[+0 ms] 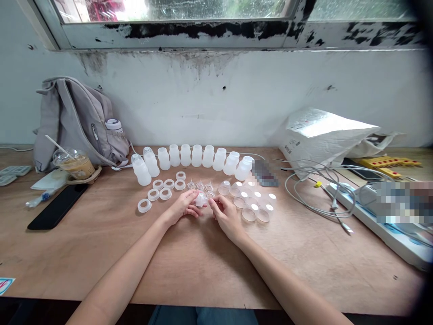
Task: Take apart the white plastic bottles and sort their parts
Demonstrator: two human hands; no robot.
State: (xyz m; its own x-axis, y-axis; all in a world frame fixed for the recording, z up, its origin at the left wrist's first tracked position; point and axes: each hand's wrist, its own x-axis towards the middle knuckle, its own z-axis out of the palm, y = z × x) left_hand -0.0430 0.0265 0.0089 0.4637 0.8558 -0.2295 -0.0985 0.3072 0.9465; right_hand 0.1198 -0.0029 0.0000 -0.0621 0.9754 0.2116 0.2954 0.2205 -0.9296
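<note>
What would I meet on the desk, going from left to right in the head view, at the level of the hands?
Black smartphone, white collar rings, left hand, right hand, clear domed caps, white power strip.

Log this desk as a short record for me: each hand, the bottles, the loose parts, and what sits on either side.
Left hand: holding a clear part
Right hand: fingertips beside that part; contact unclear
Bottles: ten, standing in a curved row; leftmost two capped
White rings: seven, left of the hands
Clear cups: clustered right of the hands
Left side: backpack, drink cup, black phone
Right side: pale bag, power strip
</note>
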